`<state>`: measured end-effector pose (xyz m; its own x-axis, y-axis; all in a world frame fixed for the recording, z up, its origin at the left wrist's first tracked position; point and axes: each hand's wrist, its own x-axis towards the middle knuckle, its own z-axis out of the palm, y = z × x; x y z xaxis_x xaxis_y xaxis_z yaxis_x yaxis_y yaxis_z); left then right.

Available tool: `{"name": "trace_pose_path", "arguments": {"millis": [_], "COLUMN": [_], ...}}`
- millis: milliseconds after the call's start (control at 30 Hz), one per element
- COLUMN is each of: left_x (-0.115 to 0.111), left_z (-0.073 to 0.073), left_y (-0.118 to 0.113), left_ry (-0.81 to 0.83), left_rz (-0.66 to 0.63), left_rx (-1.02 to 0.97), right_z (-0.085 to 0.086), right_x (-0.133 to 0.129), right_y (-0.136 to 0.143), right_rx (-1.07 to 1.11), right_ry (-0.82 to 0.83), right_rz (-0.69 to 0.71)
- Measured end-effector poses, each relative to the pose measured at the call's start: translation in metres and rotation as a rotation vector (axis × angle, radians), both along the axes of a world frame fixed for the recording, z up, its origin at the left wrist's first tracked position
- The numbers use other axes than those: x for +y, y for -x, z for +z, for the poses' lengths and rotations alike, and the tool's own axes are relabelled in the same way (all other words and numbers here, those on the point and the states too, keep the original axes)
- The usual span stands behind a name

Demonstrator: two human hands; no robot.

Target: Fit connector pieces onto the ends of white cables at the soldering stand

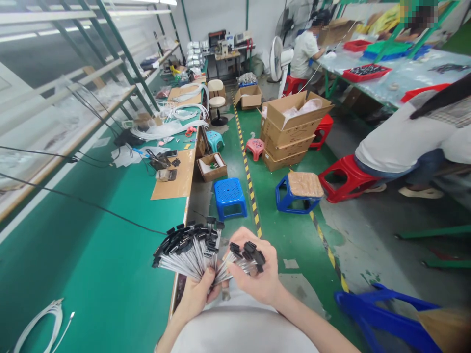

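Observation:
A thick bundle of white cables with black connectors (187, 245) fans out above my left hand (202, 289), whose thumb and fingers are closed around the cables. A smaller group of the same black-ended cables (248, 252) is spread off to the right. My right hand (259, 274) curls around that group, thumb over the cables and fingers behind the connectors. Both hands are close together in front of my body, beside the edge of the green workbench (121, 269). The lower ends of the cables are mostly hidden by my hands.
A coil of white cable (44, 323) lies on the bench at lower left. Farther along are a cardboard sheet (176, 181) and more cable coils (184, 115). Blue stools (230, 193) and stacked cartons (289, 130) stand on the floor. People sit at a table (423, 68) on the right.

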<state>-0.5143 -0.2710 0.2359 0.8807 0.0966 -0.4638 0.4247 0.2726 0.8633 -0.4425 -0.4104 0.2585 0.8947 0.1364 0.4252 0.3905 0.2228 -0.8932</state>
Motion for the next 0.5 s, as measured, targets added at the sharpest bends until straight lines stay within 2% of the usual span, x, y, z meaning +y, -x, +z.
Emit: {"name": "trace_pose_path", "arguments": {"millis": [67, 200, 233, 267, 400, 500], "left_x": [0.000, -0.001, -0.001, -0.001, 0.001, 0.003], "left_z": [0.002, 0.003, 0.002, 0.002, -0.001, -0.002], "left_y": [0.001, 0.003, 0.003, 0.004, 0.006, 0.008], "left_ry": [0.018, 0.011, 0.011, 0.013, 0.024, 0.002], "left_rz": [0.013, 0.015, 0.011, 0.004, -0.029, -0.084], "left_rx": [-0.024, -0.029, -0.027, -0.029, -0.031, -0.012], "right_z": [0.001, 0.001, 0.002, 0.003, 0.010, 0.012], "right_x": [-0.003, -0.005, -0.005, -0.004, 0.001, 0.005], "right_y": [-0.002, -0.001, 0.001, 0.003, 0.009, 0.011], "right_rx": [0.003, 0.169, 0.221, 0.266, 0.360, 0.397], "right_ry": [0.006, -0.174, -0.179, -0.156, -0.022, -0.005], "right_rz": [0.035, 0.305, 0.333, 0.317, 0.106, 0.069]}}
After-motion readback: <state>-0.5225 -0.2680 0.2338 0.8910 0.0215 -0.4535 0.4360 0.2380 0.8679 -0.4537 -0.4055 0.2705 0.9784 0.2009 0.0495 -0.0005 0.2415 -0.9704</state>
